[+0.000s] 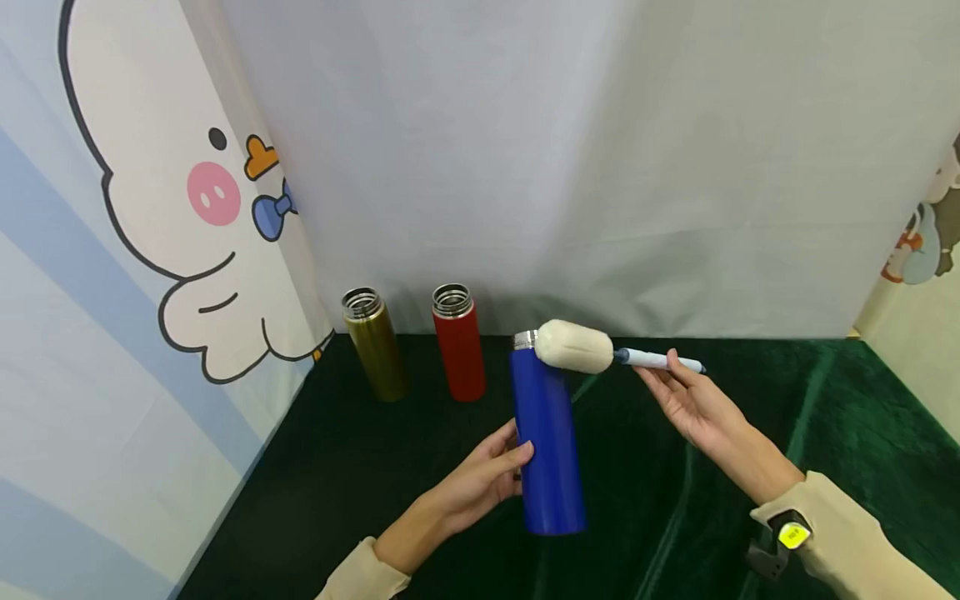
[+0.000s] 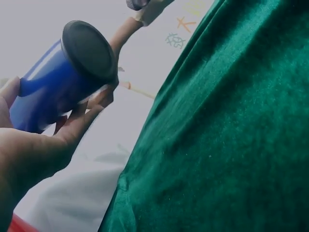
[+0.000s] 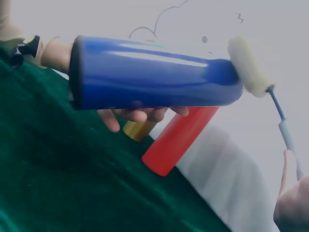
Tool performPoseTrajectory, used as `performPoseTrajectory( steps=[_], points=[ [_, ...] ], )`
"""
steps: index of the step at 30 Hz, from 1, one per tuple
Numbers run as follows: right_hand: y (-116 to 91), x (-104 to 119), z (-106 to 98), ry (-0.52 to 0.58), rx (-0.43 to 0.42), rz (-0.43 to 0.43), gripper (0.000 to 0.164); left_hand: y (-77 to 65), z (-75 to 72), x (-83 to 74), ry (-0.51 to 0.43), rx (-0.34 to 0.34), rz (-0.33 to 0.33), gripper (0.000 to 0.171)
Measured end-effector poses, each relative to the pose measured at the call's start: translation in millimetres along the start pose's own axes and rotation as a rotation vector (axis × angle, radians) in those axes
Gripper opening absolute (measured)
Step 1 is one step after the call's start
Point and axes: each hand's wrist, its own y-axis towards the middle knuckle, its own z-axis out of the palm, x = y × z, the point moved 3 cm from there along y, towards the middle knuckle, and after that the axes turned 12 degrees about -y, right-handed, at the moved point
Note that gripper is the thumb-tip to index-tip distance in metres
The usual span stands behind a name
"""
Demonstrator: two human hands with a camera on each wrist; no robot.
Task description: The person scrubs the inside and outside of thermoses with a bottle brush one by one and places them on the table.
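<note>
My left hand grips a blue bottle around its lower half, holding it up off the cloth and slightly tilted. Its dark base shows in the left wrist view. In my right hand is a bottle brush, its pale handle pinched between thumb and fingers. The brush's cream sponge head lies sideways at the bottle's steel neck, partly covering it in the head view. In the right wrist view the sponge stands across the bottle's mouth end; whether it touches the rim I cannot tell.
Behind to the left, a gold bottle and a red bottle stand upright without lids. Dark green velvet cloth covers the table. A white curtain rises along the back edge, and a cartoon-printed sheet hangs at left.
</note>
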Motion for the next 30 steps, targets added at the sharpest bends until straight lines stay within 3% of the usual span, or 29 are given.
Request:
performPoseTrajectory(
  steps=[5, 11, 13, 17, 21, 23, 27, 30],
  points=[
    [-5.0, -12.1, -12.9, -0.05, 0.004, 0.102, 0.021, 1.2, -5.8, -1.9, 0.002, -0.051, 0.025, 0.06],
    [-10.7, -23.3, -33.1, -0.151, -0.008, 0.204, 0.043, -0.7, -12.3, -8.4, -0.053, -0.114, 0.045, 0.06],
    [-12.5, -24.6, -38.4, -0.193, 0.008, 0.223, 0.039, -1.3, -12.2, -10.8, -0.058, -0.108, 0.052, 0.062],
    [-13.7, -23.8, -43.6, -0.272, 0.036, 0.225, 0.015, -0.2, -10.4, -14.3, -0.043, -0.081, 0.065, 0.065],
    [-6.6, -19.1, -41.8, -0.337, 0.029, 0.205, 0.014, 2.9, -8.3, -14.4, -0.01, -0.039, 0.061, 0.063],
    [-0.7, -15.6, -38.3, -0.319, 0.003, 0.197, 0.017, 4.0, -7.4, -13.5, -0.01, -0.032, 0.051, 0.062],
    [8.4, -6.6, -27.4, -0.192, -0.048, 0.162, 0.04, 4.1, -5.0, -10.8, -0.021, -0.04, 0.008, 0.065],
    [11.3, 0.7, -19.8, -0.098, -0.045, 0.103, 0.043, 3.5, -3.1, -7.2, -0.015, -0.042, -0.029, 0.068]
  ],
)
